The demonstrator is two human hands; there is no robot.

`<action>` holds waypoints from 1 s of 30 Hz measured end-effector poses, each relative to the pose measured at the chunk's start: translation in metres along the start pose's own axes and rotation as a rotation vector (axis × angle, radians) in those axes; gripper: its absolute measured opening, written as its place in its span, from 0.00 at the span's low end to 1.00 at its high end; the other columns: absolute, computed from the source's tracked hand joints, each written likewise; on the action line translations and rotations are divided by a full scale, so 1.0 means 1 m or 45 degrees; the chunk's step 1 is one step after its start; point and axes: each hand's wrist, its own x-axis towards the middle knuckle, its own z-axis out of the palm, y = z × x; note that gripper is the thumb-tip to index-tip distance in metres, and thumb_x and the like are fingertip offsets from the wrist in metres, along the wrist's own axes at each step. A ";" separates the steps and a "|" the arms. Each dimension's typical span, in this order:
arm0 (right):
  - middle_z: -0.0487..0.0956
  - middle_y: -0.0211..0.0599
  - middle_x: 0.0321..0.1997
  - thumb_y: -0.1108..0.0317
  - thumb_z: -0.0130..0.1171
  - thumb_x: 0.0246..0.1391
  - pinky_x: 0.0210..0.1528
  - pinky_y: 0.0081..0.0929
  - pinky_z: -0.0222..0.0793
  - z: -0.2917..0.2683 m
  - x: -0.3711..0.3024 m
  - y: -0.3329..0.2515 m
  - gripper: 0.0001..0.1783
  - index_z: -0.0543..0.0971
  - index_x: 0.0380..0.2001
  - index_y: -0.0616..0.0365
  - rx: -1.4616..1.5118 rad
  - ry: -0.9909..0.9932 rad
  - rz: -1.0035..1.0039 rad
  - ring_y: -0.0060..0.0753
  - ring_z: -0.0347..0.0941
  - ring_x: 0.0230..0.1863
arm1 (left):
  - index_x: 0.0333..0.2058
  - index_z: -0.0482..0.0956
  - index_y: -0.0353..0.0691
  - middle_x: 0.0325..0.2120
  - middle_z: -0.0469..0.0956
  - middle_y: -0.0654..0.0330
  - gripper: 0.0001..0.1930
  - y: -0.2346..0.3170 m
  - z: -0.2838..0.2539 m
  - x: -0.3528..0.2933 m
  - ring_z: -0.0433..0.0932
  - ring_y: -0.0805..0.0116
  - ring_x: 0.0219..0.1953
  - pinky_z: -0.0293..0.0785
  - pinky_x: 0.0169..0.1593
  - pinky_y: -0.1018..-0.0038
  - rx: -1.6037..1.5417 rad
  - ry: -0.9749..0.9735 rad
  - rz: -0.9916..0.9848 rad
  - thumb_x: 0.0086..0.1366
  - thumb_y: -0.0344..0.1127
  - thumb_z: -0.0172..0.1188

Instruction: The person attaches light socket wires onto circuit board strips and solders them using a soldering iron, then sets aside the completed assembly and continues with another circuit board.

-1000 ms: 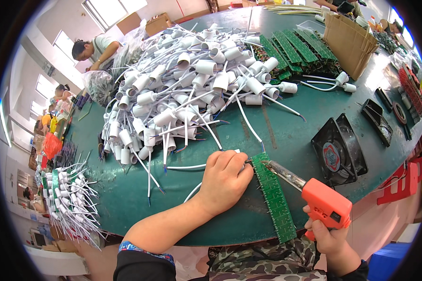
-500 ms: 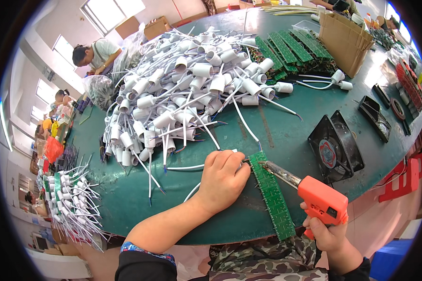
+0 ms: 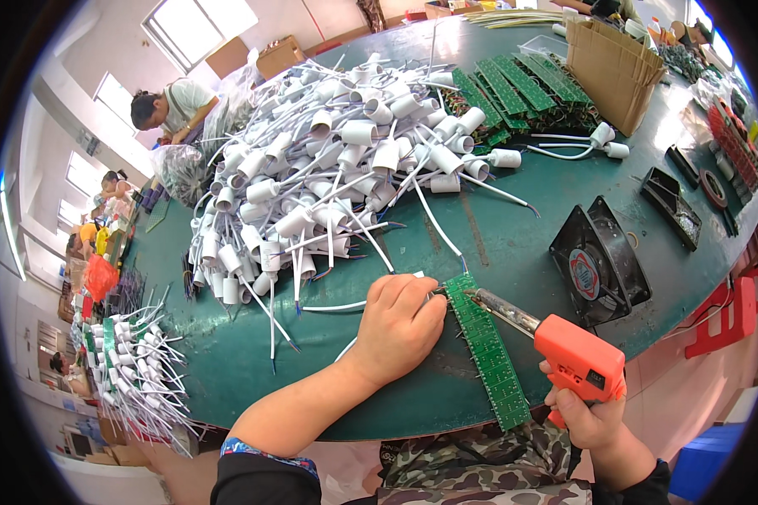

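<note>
Soldering gun (image 3: 579, 358): smooth orange plastic body, metal barrel (image 3: 514, 315) looks dulled, stained | Circuit board strip (image 3: 487, 353): green satin face, pale flecks | Lamp holders (image 3: 295, 220): smooth white plastic, slight sheen | Tabletop (image 3: 514, 244): smooth green, shows scuffs, shines where lit | Carton (image 3: 613, 74): matt brown cardboard | Bag (image 3: 179, 170): clear, glossy, crinkled film | Trousers (image 3: 480, 467): matt camouflage cloth

Off-white painted walls (image 3: 114, 38) rise behind a broad, glossy dark-green table (image 3: 227, 362), its edges bowed by the lens. A large, bright rectangular window (image 3: 200, 32) sits at the upper left, with smaller bright windows (image 3: 83, 175) along the left side. A slim white tube light (image 3: 10, 227) glows at the far left. To the right, a red plastic stool (image 3: 724, 324) stands on the pale pinkish floor (image 3: 648, 396).
</note>
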 end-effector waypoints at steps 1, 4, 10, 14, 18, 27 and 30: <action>0.82 0.52 0.50 0.68 0.60 0.60 0.37 0.22 0.80 0.000 0.000 0.000 0.29 0.69 0.61 0.70 0.001 0.003 0.000 0.23 0.81 0.33 | 0.35 0.78 0.40 0.41 0.77 0.58 0.12 0.000 0.000 0.000 0.76 0.55 0.44 0.71 0.49 0.59 -0.050 -0.004 0.000 0.51 0.27 0.69; 0.82 0.52 0.50 0.68 0.61 0.60 0.38 0.22 0.80 -0.001 -0.001 0.000 0.29 0.69 0.61 0.70 0.018 -0.004 0.028 0.23 0.81 0.33 | 0.35 0.78 0.39 0.42 0.77 0.56 0.13 0.000 0.001 -0.001 0.76 0.53 0.45 0.72 0.49 0.58 -0.125 0.013 -0.031 0.50 0.26 0.69; 0.82 0.51 0.51 0.68 0.62 0.59 0.37 0.21 0.79 -0.002 -0.004 0.000 0.29 0.69 0.62 0.69 0.069 0.024 0.101 0.22 0.81 0.33 | 0.35 0.78 0.38 0.43 0.77 0.55 0.12 -0.001 0.001 0.001 0.77 0.52 0.45 0.73 0.50 0.58 -0.227 -0.014 0.004 0.52 0.24 0.68; 0.83 0.51 0.51 0.68 0.62 0.59 0.37 0.21 0.79 -0.001 -0.004 0.003 0.29 0.69 0.61 0.69 0.059 0.013 0.057 0.22 0.81 0.33 | 0.35 0.79 0.37 0.42 0.77 0.56 0.11 -0.001 0.002 0.003 0.78 0.54 0.45 0.73 0.50 0.59 -0.228 -0.034 0.018 0.52 0.23 0.67; 0.83 0.51 0.51 0.69 0.61 0.59 0.38 0.21 0.79 0.000 -0.002 0.004 0.29 0.69 0.61 0.70 0.036 0.019 0.050 0.23 0.81 0.33 | 0.34 0.79 0.36 0.39 0.78 0.59 0.10 0.001 0.005 0.004 0.78 0.57 0.44 0.74 0.51 0.60 -0.152 -0.012 0.051 0.52 0.23 0.67; 0.83 0.47 0.46 0.69 0.60 0.60 0.34 0.21 0.78 0.002 0.002 0.005 0.26 0.71 0.58 0.71 -0.062 -0.038 0.035 0.21 0.80 0.31 | 0.33 0.78 0.36 0.38 0.78 0.59 0.09 0.005 0.008 0.005 0.77 0.57 0.43 0.73 0.50 0.61 -0.093 -0.032 0.027 0.53 0.23 0.66; 0.83 0.45 0.44 0.69 0.60 0.60 0.33 0.20 0.78 0.007 0.005 0.001 0.25 0.71 0.57 0.71 0.019 0.013 0.098 0.21 0.80 0.30 | 0.33 0.78 0.36 0.38 0.78 0.58 0.08 0.005 0.008 0.005 0.77 0.57 0.42 0.72 0.49 0.61 -0.098 -0.030 0.013 0.53 0.23 0.66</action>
